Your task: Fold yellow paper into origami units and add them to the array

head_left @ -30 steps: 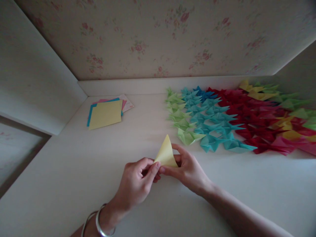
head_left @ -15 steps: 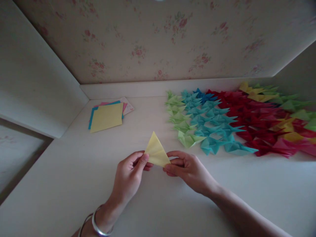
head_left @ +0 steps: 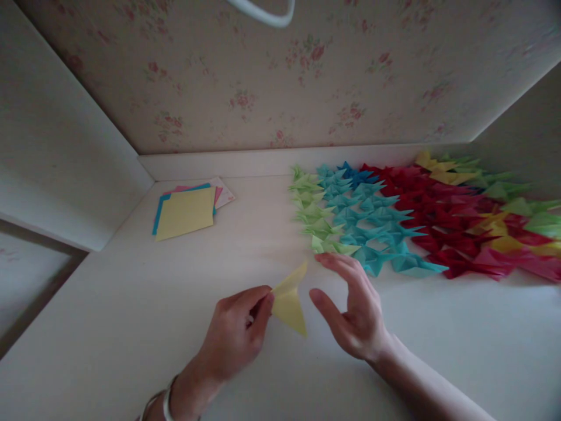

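Observation:
A folded piece of yellow origami paper is pinched at its left corner between the thumb and fingers of my left hand. Its far side spreads into two points, with a crease between them. My right hand is open just to the right of the paper, thumb and fingers apart, not touching it. Those fingertips are close to the nearest light green folded paper crane.
Rows of folded cranes in green, turquoise, red and yellow cover the right side of the white table. A stack of square paper sheets lies at the back left. A white curved cable hangs at the top.
My right hand has let go of the yellow paper and opened to the right. In my left hand the paper has turned from pointing away to pointing rightward. The view has tilted slightly.

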A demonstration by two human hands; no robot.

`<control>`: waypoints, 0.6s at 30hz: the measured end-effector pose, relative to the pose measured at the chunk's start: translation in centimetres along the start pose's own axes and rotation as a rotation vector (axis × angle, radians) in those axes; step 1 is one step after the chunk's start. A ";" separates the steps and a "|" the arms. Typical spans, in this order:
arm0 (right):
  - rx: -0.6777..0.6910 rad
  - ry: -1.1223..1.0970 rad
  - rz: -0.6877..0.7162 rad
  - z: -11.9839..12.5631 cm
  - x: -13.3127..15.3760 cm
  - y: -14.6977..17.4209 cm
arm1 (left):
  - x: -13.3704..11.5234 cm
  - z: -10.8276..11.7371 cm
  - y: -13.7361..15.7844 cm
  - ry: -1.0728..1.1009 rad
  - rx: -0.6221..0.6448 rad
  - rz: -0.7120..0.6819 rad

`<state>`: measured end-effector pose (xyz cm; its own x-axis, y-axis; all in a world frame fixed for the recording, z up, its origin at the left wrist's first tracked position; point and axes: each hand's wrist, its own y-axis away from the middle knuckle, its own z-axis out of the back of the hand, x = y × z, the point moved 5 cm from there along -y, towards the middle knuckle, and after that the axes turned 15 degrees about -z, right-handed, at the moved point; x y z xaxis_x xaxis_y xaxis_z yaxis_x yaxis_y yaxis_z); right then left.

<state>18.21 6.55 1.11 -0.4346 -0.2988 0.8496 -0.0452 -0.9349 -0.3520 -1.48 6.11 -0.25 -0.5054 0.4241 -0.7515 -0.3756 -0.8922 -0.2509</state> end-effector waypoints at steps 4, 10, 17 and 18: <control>0.124 0.353 0.389 -1.7 2.5 1.5 | -1.2 -1.1 0.3 -0.067 0.127 -0.196; 0.293 0.449 0.460 -3.2 2.0 1.1 | -1.1 -1.6 0.4 -0.057 0.122 -0.334; 0.315 0.379 0.373 -1.2 0.8 -0.4 | -0.5 -0.6 0.2 0.006 0.166 -0.191; 0.298 0.350 0.348 -0.9 0.7 -0.7 | -0.3 -0.5 0.2 0.057 0.158 -0.138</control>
<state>17.16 7.16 1.58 -0.6526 -0.5647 0.5052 0.3871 -0.8216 -0.4184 -0.98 5.76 -0.40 -0.3976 0.5273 -0.7509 -0.5575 -0.7888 -0.2587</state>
